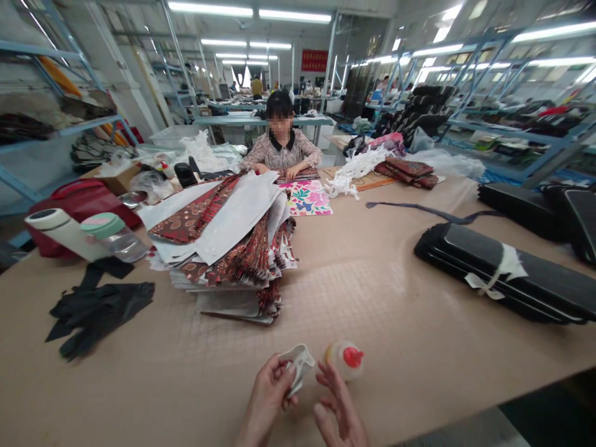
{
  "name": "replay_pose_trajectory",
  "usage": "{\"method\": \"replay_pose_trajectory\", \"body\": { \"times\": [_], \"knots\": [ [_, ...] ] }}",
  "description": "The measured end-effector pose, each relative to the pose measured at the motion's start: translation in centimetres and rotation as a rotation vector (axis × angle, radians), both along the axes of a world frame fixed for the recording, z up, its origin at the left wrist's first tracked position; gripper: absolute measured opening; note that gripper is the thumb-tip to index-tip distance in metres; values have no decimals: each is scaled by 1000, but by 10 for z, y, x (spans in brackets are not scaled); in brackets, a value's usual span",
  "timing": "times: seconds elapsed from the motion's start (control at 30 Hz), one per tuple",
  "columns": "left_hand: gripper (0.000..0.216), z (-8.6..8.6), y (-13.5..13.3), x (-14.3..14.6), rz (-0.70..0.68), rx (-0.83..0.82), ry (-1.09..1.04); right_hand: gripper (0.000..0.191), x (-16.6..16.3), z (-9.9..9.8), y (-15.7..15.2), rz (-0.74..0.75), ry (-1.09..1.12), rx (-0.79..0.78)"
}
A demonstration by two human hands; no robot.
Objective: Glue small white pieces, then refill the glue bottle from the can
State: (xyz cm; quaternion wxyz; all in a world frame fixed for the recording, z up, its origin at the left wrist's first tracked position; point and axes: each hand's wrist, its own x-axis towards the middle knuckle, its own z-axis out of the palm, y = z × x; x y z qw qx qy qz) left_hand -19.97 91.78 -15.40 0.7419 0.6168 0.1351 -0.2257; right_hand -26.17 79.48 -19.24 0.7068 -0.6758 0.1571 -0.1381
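Observation:
My left hand [267,394] is closed around a small crumpled white piece [298,366] at the near edge of the tan table [372,292]. My right hand [338,410] is beside it, fingers loosely spread and curved, holding nothing. Just beyond my right fingertips a small glue bottle with a red cap [345,358] lies on its side on the table. A tall, fanned stack of patterned flat paper pieces [228,242] rises further back, in front of my hands.
Black gloves [97,307] and two bottles [88,236] lie at the left. Bundles of black flat pieces [507,270] lie at the right. A person [282,149] sits across the table over colourful sheets [307,198]. Shelving racks line both sides.

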Motion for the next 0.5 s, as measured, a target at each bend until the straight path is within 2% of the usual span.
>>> {"method": "replay_pose_trajectory", "body": {
  "times": [0.03,0.1,0.17,0.33,0.5],
  "knots": [
    [49,6,-2,-3,-4,-20,-23,50,11,14,7,36,4,-23],
    [43,18,-5,-6,-36,-18,-85,35,28,35,13,102,25,-62],
    [40,27,-4,-6,-60,44,-138,26,38,46,12,146,55,-47],
    [42,39,6,3,-62,210,-258,24,37,40,9,241,1,95],
    [44,37,7,8,-81,141,-194,26,30,36,10,215,84,101]
  ]
}}
